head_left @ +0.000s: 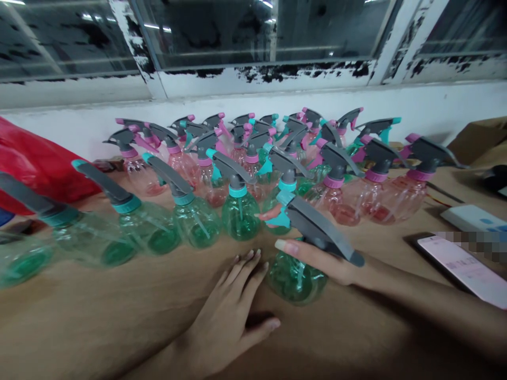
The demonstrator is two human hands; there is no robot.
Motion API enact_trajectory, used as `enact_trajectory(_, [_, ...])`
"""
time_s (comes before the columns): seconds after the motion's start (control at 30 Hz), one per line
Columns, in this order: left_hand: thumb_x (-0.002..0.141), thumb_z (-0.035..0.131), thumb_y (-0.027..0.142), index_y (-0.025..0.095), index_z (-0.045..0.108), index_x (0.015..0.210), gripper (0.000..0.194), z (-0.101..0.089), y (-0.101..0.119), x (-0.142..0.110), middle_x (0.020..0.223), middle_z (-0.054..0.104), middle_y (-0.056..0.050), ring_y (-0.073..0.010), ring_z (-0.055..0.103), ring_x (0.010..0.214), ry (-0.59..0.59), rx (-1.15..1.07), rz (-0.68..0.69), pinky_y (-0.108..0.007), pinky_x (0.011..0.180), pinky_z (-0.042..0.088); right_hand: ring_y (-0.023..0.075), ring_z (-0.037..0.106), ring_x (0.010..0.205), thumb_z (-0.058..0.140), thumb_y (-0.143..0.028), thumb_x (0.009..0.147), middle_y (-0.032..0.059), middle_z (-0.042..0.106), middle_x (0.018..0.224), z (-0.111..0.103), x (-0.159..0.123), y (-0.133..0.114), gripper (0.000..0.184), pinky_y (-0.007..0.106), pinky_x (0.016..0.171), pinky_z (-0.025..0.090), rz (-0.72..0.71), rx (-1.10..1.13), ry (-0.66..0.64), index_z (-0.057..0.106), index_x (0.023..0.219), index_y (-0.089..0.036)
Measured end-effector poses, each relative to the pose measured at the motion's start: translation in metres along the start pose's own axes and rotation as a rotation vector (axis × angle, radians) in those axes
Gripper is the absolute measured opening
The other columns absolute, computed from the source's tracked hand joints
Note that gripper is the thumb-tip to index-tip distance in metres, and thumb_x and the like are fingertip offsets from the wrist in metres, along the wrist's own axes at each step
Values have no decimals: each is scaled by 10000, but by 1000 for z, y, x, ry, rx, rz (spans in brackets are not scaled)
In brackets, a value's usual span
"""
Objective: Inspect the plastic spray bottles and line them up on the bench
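Observation:
My right hand (317, 259) is wrapped round the neck of a green spray bottle (297, 282) with a grey and teal trigger head. The bottle stands upright on the brown table (130, 316), and its collar is hidden by my fingers. Just left of it, my left hand (229, 311) lies on the table with fingers stretched out, holding nothing. Behind my hands a row of green spray bottles with teal collars, among them one green bottle (240, 216), runs to the left. Pink spray bottles, such as one pink bottle (402, 195), stand at the right and behind.
A phone with a lit screen (459, 264) lies at the right, near a white box-like object (471, 219). A cardboard box (481, 140) is at the back right. Red plastic (39, 163) covers the back left. A white wall (79, 132) with windows rises behind.

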State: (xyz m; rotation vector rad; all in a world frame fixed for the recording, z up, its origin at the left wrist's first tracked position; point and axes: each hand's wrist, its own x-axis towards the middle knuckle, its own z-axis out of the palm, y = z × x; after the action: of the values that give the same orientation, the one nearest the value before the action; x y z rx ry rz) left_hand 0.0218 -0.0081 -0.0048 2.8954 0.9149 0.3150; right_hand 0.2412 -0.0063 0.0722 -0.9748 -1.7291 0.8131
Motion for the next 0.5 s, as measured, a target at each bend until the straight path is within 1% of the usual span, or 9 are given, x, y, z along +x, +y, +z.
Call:
enact_trajectory(0.1, [903,473,557,151,256,1429,699,1,-1,0,1476,308,-141,-296,315,1329,17,-13,-14,-485,1064,291,152,645,779,649,-315,784,26,635,983,1,0,1,286,275,685,529,-17,54,4,576,1043,-217])
enact_trajectory(0.17, [902,484,544,160,250,1432,694,1,-1,0,1484,294,-132,-294,300,1337,13,-14,-25,-484,1070,278,155,646,789,647,-302,786,25,636,966,1,0,2,287,272,683,529,-21,62,-6,573,1049,-216])
enact_trajectory(0.27, [906,482,535,166,257,1428,677,0,0,0,1485,295,-126,-288,290,1344,-11,-20,-24,-486,1073,270,144,642,742,641,-303,793,17,631,934,0,0,3,282,267,641,522,-2,80,-34,565,1052,-219])
enact_trajectory(0.33, [911,474,534,164,265,1421,664,0,0,1,1478,308,-128,-284,292,1344,-25,-31,-22,-485,1074,271,141,642,740,636,-303,800,19,626,949,0,1,4,275,269,639,518,-5,87,-43,560,1052,-219])
enact_trajectory(0.4, [911,474,531,155,257,1421,670,1,0,1,1466,328,-141,-286,301,1340,-17,-41,-32,-488,1073,269,145,643,766,639,-308,803,25,627,970,1,1,5,276,276,669,515,-23,78,-40,562,1052,-216])
enact_trajectory(0.5, [893,516,507,138,193,1440,735,4,1,1,1443,357,-172,-306,331,1322,19,-58,-62,-506,1055,291,156,635,821,644,-325,803,31,629,997,2,1,6,273,297,739,506,-54,52,-18,574,1042,-215])
